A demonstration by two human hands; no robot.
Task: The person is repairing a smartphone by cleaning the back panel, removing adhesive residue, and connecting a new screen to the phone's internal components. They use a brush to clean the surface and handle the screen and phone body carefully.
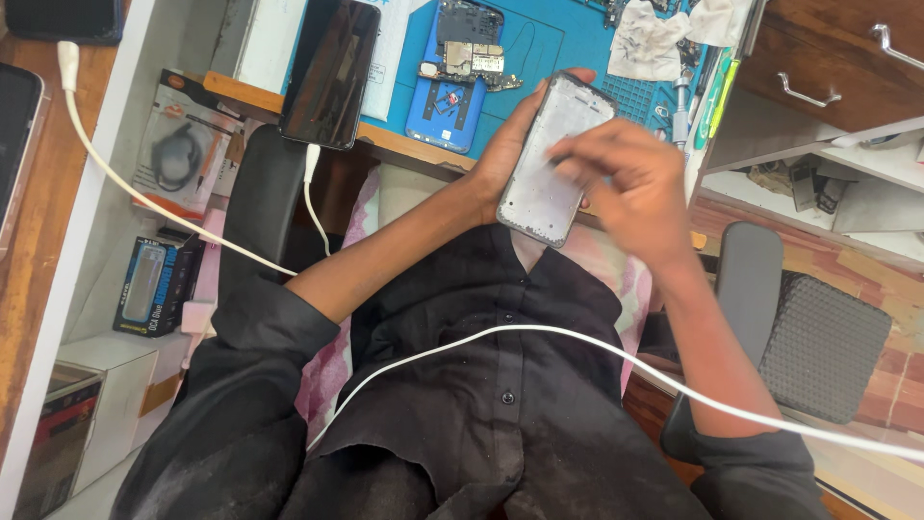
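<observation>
A person in a black button-up shirt sits in an office chair, seen from above, with both forearms raised in front of the chest. The left hand (502, 159) grips a bare phone frame (553, 159), a pale grey, dusty shell with a dark rim, fingers wrapped around its left edge and fingertips showing past its top. The frame is held in the air above the lap, tilted, just short of the near edge of the worktop. The right hand (626, 188) rests on the frame's right side with fingers curled and pinched together against its surface; the hand is blurred, so I cannot tell whether anything small sits between the fingertips. Beyond the hands lies a blue repair mat (568, 39) on the worktop, and on it a blue phone body (445, 111) with an exposed circuit board (472, 60) at its far end. At the mat's left edge, overhanging the worktop's near edge, lies a black smartphone (329, 72), screen dark, with a white charging cable (144, 197) plugged into its near end. A second white cable (597, 347) runs across the person's chest towards the right. Crumpled white wipes (650, 39) sit near the far right corner of the mat, beside upright tools (717, 96). Wooden drawers with metal handles (828, 58) stand to the right, and boxed accessories (154, 284) fill shelves on the left.
</observation>
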